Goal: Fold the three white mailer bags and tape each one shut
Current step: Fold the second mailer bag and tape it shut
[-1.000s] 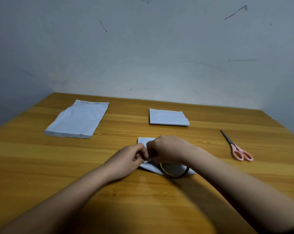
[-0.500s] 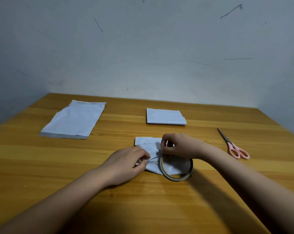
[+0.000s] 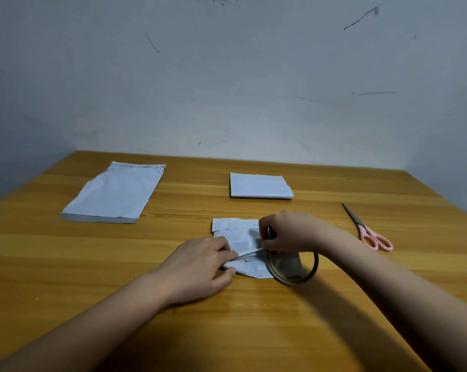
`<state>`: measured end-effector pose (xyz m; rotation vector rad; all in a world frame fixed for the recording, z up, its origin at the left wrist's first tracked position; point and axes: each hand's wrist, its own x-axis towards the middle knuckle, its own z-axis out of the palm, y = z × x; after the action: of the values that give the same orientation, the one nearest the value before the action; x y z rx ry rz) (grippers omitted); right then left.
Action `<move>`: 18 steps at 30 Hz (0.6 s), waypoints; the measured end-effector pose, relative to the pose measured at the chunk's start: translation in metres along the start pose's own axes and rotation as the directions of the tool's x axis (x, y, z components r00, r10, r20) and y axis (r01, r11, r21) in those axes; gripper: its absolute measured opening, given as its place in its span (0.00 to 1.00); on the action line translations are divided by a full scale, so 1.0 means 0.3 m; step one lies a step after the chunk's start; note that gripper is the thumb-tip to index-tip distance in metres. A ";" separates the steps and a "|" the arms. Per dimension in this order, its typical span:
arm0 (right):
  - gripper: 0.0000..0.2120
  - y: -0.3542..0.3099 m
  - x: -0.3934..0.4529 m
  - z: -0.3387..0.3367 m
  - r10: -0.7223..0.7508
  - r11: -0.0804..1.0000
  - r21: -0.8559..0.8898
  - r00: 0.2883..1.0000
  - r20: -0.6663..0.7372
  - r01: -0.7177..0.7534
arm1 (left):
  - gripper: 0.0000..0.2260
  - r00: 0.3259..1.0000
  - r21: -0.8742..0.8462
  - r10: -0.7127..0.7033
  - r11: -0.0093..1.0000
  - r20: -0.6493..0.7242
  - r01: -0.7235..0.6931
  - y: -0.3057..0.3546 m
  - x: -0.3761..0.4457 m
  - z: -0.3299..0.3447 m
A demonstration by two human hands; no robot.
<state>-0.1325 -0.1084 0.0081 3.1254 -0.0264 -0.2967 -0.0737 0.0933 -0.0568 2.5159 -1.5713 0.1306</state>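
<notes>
Left hand (image 3: 200, 267) pins the folded mailer bag (image 3: 237, 242) at table (image 3: 254, 331) centre, fingers pinching a tape end; right hand (image 3: 288, 232) grips the tape roll (image 3: 294, 267). Status: 1 folded bag (image 3: 260, 186) lies behind, its tape not discernible; 1 flat bag (image 3: 117, 193) far left remains. Scissors (image 3: 369, 229) lie right, unobstructed.

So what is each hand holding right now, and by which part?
The right hand holds the tape roll by its top rim. The left hand pinches the folded mailer bag at its left edge, against the table.
</notes>
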 end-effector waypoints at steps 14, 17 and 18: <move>0.05 -0.035 0.009 0.019 -0.056 0.961 -0.271 0.998 0.000 0.054 | 0.30 0.998 0.111 0.064 0.992 0.023 -0.066 0.012 0.014 0.000; 0.05 -0.033 0.014 0.028 -0.073 0.957 -0.284 0.997 -0.014 0.066 | 0.29 0.997 0.148 0.079 0.986 0.023 -0.082 0.022 0.024 -0.004; 0.06 -0.032 0.015 0.029 -0.072 0.958 -0.279 0.997 -0.014 0.065 | 0.30 0.996 0.160 0.084 0.983 0.033 -0.088 0.027 0.030 -0.007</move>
<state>-0.1294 -0.0990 -0.0013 2.8529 0.1138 -0.2391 -0.0768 0.0823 -0.0524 2.5783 -1.7460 0.2467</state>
